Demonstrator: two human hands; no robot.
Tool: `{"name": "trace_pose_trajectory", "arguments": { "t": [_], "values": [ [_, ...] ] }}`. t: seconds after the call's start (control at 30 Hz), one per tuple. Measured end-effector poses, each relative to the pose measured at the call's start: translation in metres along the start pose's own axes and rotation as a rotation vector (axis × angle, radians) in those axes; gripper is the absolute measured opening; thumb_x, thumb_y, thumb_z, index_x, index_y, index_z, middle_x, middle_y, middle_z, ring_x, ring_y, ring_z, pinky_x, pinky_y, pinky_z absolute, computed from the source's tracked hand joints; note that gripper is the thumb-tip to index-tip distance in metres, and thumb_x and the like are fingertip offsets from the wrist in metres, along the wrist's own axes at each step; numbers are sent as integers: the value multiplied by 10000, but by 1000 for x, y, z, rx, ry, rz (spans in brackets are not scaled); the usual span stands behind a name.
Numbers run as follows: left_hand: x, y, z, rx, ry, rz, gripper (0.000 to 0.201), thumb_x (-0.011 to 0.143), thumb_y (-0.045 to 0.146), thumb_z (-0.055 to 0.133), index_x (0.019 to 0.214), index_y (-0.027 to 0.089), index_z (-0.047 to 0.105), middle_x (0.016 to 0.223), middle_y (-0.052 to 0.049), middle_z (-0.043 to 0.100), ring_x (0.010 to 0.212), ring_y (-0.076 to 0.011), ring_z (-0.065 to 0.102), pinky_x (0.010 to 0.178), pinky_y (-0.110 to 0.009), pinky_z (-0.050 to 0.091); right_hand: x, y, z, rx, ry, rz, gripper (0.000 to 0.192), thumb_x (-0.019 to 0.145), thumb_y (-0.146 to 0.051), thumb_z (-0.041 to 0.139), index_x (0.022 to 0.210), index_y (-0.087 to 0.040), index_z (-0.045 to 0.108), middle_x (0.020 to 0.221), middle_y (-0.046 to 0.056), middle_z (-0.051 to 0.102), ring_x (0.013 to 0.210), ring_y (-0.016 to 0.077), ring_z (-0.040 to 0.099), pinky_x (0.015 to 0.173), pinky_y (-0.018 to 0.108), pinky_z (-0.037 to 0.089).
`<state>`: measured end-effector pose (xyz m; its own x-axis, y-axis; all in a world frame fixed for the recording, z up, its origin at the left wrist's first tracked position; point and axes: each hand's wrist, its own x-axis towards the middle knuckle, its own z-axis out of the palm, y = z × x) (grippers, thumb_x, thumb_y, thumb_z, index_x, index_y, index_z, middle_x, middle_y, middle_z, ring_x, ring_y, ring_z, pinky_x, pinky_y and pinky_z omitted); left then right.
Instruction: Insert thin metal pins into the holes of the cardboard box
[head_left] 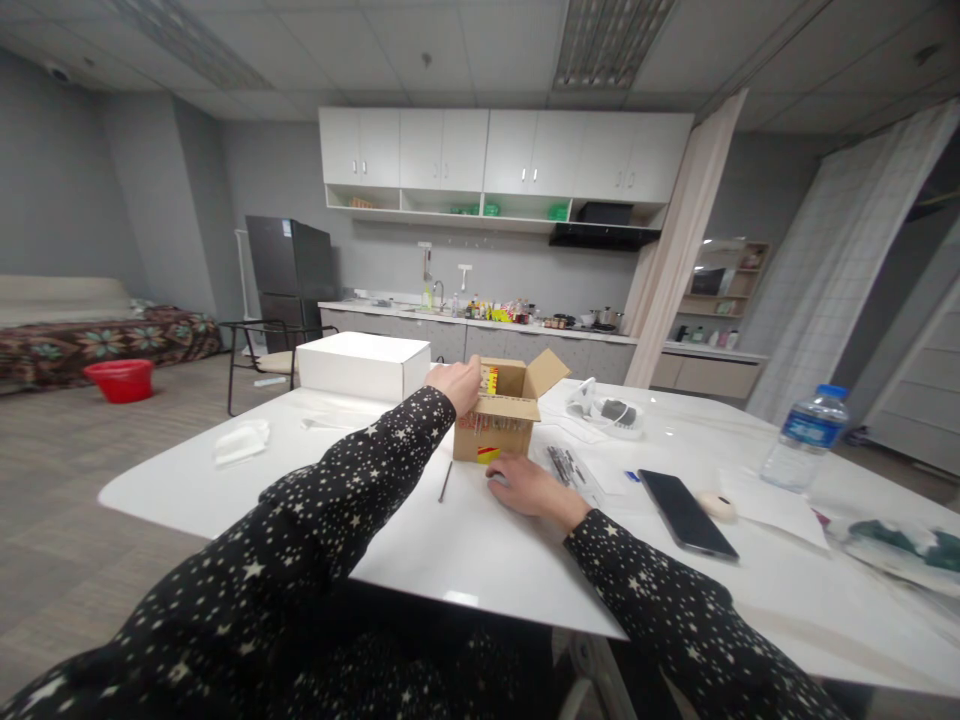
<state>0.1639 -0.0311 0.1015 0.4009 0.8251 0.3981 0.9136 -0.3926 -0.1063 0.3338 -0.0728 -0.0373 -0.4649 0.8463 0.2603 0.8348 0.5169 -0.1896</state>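
Left hand: left hand [455, 383] is at the top left edge of the small cardboard box [500, 418], fingers curled over the rim and closed on it; the sleeve is black with white stars.
Right hand: right hand [526, 487] lies palm down on the tabletop [465, 545] just in front of the box, fingers loosely together, touching the surface near the box's base; whether it holds anything cannot be told.
Cardboard box: stands near the middle of the tabletop, flaps open, the right flap tilted up and outward; something yellow and red shows inside.
Writing: the box front carries red marks and a yellow and red patch, too small to read; the blue label on the water bottle [805, 438] is also unreadable.
Near the box: a thin dark stick [445, 481] lies just left of the right hand; a few pens [564, 465] lie on papers to the right.
Right side: a dark phone [686, 512] lies flat, a pale round object just beyond it, the bottle farther right.
Far left: a closed white box [363, 365] stands behind the left hand.
Surface: glossy white tabletop with rounded corners.
Room: grey walls, white wall cupboards over a kitchen counter, a dark fridge, a red basin on the floor at far left, curtains on the right.
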Motion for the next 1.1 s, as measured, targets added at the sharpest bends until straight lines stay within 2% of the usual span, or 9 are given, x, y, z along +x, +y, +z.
{"name": "trace_pose_trajectory", "arguments": {
  "t": [0.13,0.3,0.57,0.73,0.9,1.1],
  "values": [
    [-1,2,-5,-56,15,-45,336,972,344,296,1215,155,430,979,-170,701,927,-282,692,811,-377,493,0,0,1,0,4,0,237,886,-234,503,1024,-160,680,1057,109,672,1009,218,595,916,323,438],
    [0,-1,-3,-197,52,-92,333,993,370,242,1192,188,437,1014,-147,697,903,-247,688,792,-354,490,1,1,1,-16,-16,3,245,885,-231,493,1022,-162,683,1053,109,672,995,221,598,911,331,437],
    [6,-2,-6,-449,177,-127,259,1006,347,282,1162,207,434,943,-92,722,829,-208,686,828,-359,491,-2,-1,0,-5,-5,0,246,888,-240,499,1030,-156,681,1045,112,673,988,218,597,905,321,439],
    [4,2,-15,-613,293,-35,216,1007,331,298,1143,223,427,826,-29,725,723,-179,675,807,-351,501,0,2,1,0,-8,6,235,893,-243,499,1028,-166,676,1045,105,669,986,214,594,902,322,438],
    [-11,10,-20,-633,402,125,204,1004,336,308,1107,210,431,748,-8,692,639,-153,639,713,-298,496,0,2,2,7,3,0,231,888,-235,503,1028,-166,674,1047,104,664,993,216,587,906,323,432],
    [-41,18,-10,-593,388,211,226,1010,364,302,1108,215,442,799,-4,692,684,-146,654,678,-260,487,2,-4,0,6,0,-4,244,886,-227,500,1044,-157,673,1055,109,666,1009,221,586,930,328,424]
  ]
}}
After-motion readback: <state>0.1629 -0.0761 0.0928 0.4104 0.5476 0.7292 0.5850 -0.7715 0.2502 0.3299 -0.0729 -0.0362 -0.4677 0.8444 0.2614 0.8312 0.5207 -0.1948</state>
